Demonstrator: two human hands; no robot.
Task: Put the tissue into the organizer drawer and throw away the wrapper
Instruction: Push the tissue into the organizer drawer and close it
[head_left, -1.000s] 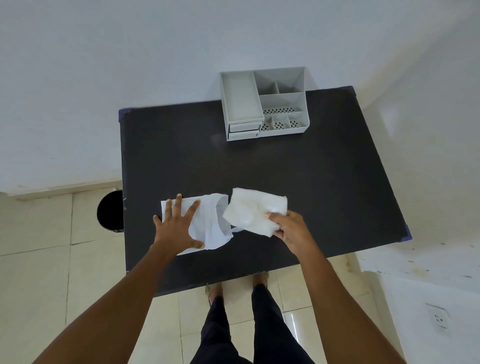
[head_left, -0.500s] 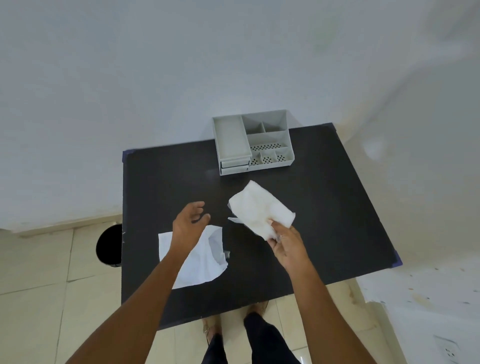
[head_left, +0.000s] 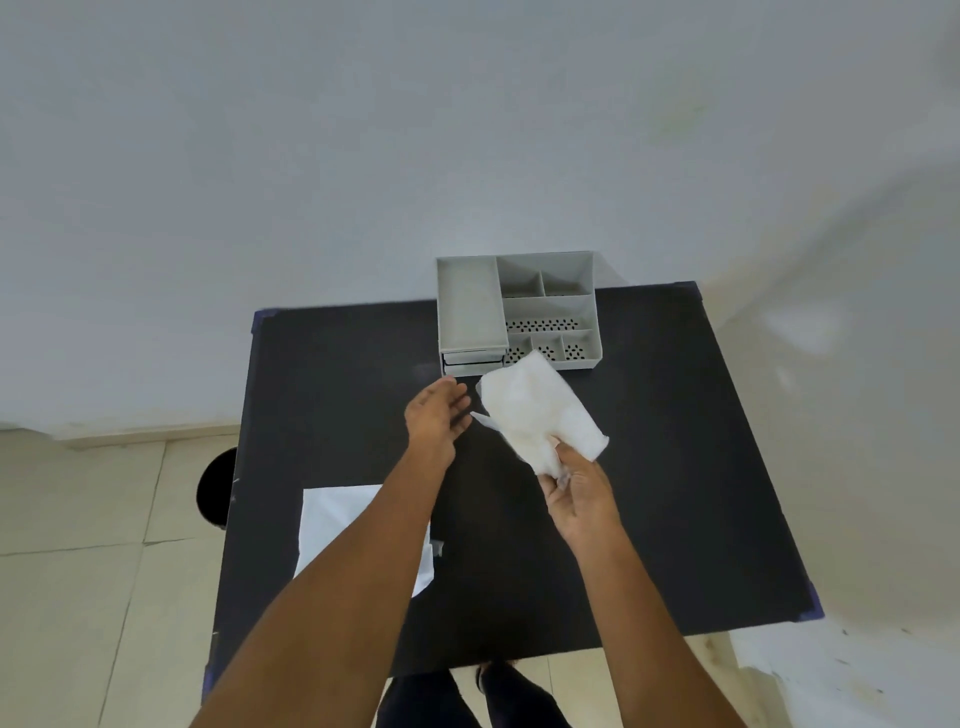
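A white tissue (head_left: 535, 410) hangs above the black table (head_left: 675, 467), pinched at its near corner by my right hand (head_left: 576, 493). Its far edge overlaps the front of the grey organizer (head_left: 470, 306), whose two small drawers (head_left: 467, 361) at the front left look shut. My left hand (head_left: 436, 415) hovers empty, fingers apart, just left of the tissue and a little in front of the drawers. The flat white wrapper (head_left: 337, 525) lies on the table near its left front, partly hidden under my left forearm.
A round black bin (head_left: 215, 488) stands on the tiled floor beside the table's left edge. The organizer sits at the table's far edge against a pale wall. My legs show below the table's near edge.
My left hand let go of the wrapper and moved forward toward the organizer's drawers. My right hand carried the tissue up and forward. The wrapper stayed flat on the table.
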